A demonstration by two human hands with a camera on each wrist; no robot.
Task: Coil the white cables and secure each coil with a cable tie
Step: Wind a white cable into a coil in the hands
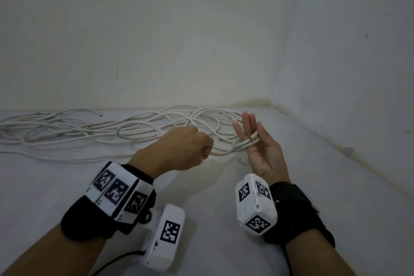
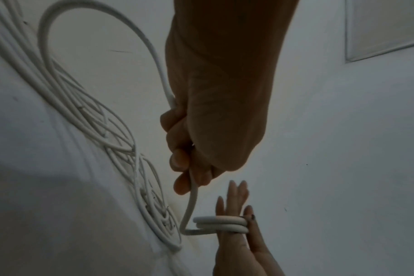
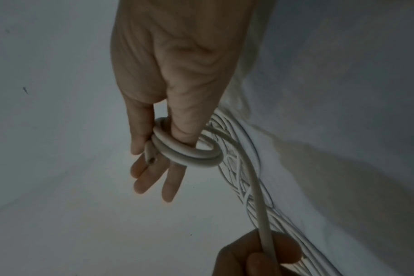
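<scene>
Two turns of white cable [image 3: 189, 155] wrap the straight fingers [image 3: 151, 179] of the upturned right hand [image 1: 261, 152], thumb pinning the cut end. From there the strand runs to the left hand [image 1: 186, 148], fisted around it. Loose cables [image 1: 89, 130] sprawl on the white-sheeted worktop [image 1: 224, 242] beyond.

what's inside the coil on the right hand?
Straight fingers of the right hand pass through the coil, with the thumb pinning the cut cable end. How many fingers it encircles is unclear. The left hand grips the feeding cable.
</scene>
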